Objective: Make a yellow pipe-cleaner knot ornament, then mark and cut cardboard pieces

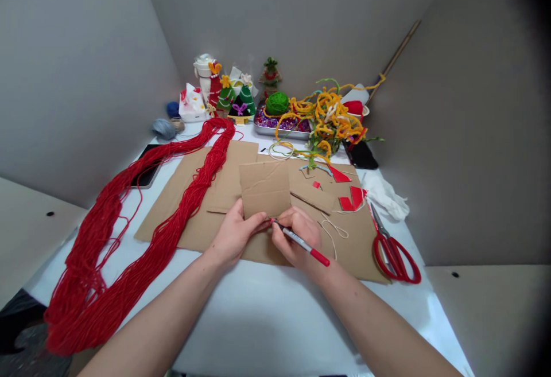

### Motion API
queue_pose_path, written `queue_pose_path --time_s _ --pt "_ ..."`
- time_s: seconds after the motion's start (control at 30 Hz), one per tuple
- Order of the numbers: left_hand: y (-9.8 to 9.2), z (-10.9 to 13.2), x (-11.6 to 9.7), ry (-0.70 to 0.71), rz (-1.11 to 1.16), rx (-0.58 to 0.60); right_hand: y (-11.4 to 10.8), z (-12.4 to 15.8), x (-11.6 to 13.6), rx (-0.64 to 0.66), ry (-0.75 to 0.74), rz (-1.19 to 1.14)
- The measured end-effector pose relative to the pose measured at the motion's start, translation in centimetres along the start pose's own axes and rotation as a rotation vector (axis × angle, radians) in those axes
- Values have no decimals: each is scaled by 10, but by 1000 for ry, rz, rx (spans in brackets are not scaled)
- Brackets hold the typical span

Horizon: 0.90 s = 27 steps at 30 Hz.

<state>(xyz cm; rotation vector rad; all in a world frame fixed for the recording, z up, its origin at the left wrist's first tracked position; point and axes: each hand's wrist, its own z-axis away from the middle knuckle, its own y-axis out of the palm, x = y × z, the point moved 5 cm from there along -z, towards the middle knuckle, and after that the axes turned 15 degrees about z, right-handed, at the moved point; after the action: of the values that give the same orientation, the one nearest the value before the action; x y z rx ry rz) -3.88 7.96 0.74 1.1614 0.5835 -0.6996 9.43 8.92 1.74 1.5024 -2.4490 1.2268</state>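
Observation:
My left hand [238,229] grips the lower left edge of a small square piece of cardboard [265,186], its thumb lying along the bottom. A marker [305,244] with a grey barrel and red end is held in my right hand [300,232], its tip at the cardboard's bottom edge. Whether the tip touches, and any mark there, I cannot tell. Beneath both hands lies a large flat cardboard sheet [353,251]. Red cut pieces [353,198] and a loop of thin cream string [338,229] rest on it to the right.
A long skein of red yarn [172,228] drapes over the left side. Red-handled scissors [394,253] lie at the right edge near a crumpled white tissue [387,196]. Behind stand a metal tray [284,132] of beads, tangled orange yarn [331,113] and small decorated trees [245,98].

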Motion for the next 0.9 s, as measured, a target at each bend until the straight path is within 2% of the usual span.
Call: queue_pose_path --time_s 0.9 --pt "-8 -4 3 34 -34 29 3 1 1 33 31 10"
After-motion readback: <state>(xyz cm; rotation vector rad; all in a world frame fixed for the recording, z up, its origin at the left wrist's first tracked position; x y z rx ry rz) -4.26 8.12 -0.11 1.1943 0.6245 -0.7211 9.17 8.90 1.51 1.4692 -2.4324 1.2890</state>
